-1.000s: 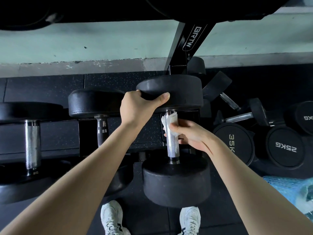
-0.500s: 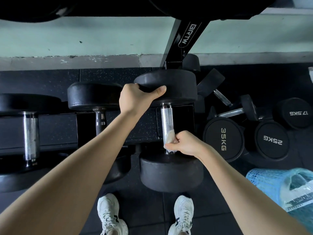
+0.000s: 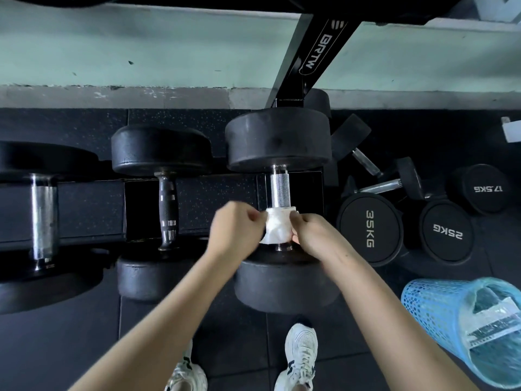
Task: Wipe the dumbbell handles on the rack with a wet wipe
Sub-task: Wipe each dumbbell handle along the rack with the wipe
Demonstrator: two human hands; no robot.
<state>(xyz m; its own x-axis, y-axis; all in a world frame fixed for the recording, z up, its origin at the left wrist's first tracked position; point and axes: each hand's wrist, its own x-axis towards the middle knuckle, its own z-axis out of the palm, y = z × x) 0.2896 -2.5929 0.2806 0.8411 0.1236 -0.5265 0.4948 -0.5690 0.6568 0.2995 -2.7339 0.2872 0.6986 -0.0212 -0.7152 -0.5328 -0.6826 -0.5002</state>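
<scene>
Both hands pinch the wipe (image 3: 277, 227) round the near end of the dumbbell handle (image 3: 279, 190), left hand (image 3: 236, 227) and right hand (image 3: 313, 235) closed on its opposite edges. Rest of that handle looks bare, so I'd keep the wrap snug and slide it away toward the far weight (image 3: 277, 139), twisting as it goes.

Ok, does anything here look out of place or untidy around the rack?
Yes. Right of the rack, several dumbbells sit on the floor: the 35KG and 25KG stand on end, and two small dumbbells lie tilted across each other. On the rack nothing looks askew; both hands hold the wipe around the handle.
</scene>
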